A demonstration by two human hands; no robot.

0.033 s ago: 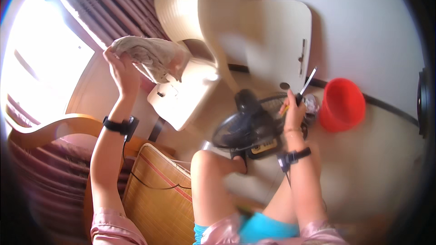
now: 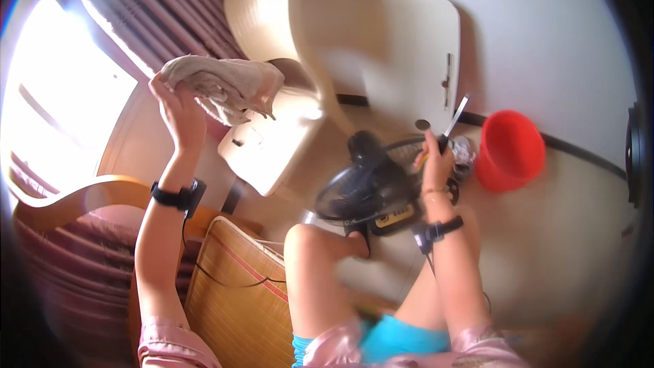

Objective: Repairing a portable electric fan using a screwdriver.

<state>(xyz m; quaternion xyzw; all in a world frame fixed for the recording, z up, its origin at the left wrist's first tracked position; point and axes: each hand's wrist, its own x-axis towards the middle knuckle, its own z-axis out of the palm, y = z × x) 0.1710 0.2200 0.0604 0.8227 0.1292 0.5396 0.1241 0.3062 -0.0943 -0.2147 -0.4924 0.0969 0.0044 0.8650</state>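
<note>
Up on the left, my left hand [image 2: 180, 116] grips a folded greyish cloth [image 2: 221, 82] by its near side and holds it above a cream chair [image 2: 269, 157]. My right hand [image 2: 437, 167] is closed round the handle of a screwdriver [image 2: 455, 119], its metal shaft slanting up and to the right. Part of the handle is hidden by my fingers. Beside this hand, to its left, a dark electric fan [image 2: 375, 187] with a round wire guard stands on the floor; it looks slightly blurred.
A red bucket [image 2: 511, 153] stands right of my right hand. A white panel [image 2: 409, 61] leans on the back wall. A wooden chair or bed frame [image 2: 102, 187] and a woven mat [image 2: 235, 286] lie left of my legs. Curtains [image 2: 157, 7] hang by the window.
The whole view has shifted slightly, so the bucket, fan and chair sit a little further left and up. Both hands keep hold of the same things.
</note>
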